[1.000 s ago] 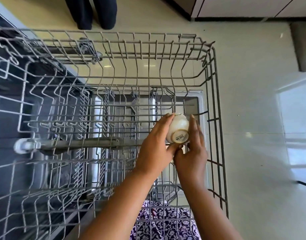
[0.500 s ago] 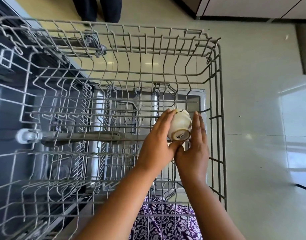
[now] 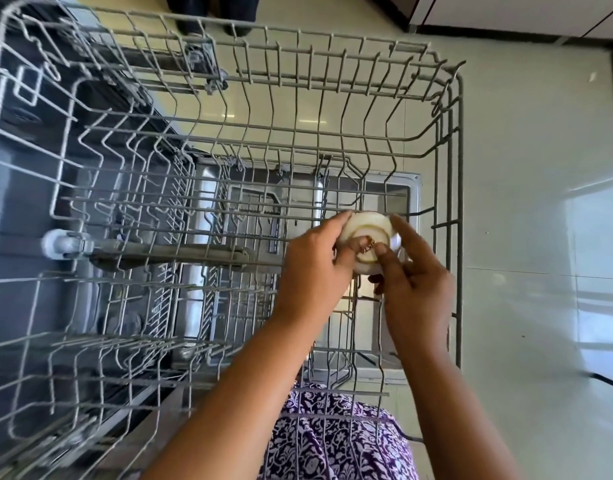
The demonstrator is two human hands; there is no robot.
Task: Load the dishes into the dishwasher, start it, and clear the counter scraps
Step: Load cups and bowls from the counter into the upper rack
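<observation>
Pale glossy floor tiles fill the background, with a dark cabinet plinth along the top right edge, and over them the wire upper rack (image 3: 458, 174) of the dishwasher is pulled fully out. At the middle of the view the left hand (image 3: 312, 271) and the right hand (image 3: 417, 282) meet around 1 small white bowl (image 3: 369, 222), turned upside down so its foot ring and a printed mark face the camera. The left hand's fingers curl round the bowl's left wall with the thumb on the foot; the right hand's forefinger stretches along the right wall while its thumb presses on the foot beside the other, so both hands grip it between them. The bowl sits low among the tines near the rack's right side, though whether its rim already rests on the wires cannot be told. Apart from it the rack appears bare. Under the rack lie a grey spray arm (image 3: 166, 252), the lower rack (image 3: 90, 344) and the open door (image 3: 414, 202); a purple patterned garment (image 3: 332, 441) shows below the forearms, and another person's dark legs (image 3: 211, 12) stand at the top edge. The step in hand looks like loading, at its very beginning. The next move probably calls for seating the bowl mouth down between 2 tines, then letting go without tipping it.
</observation>
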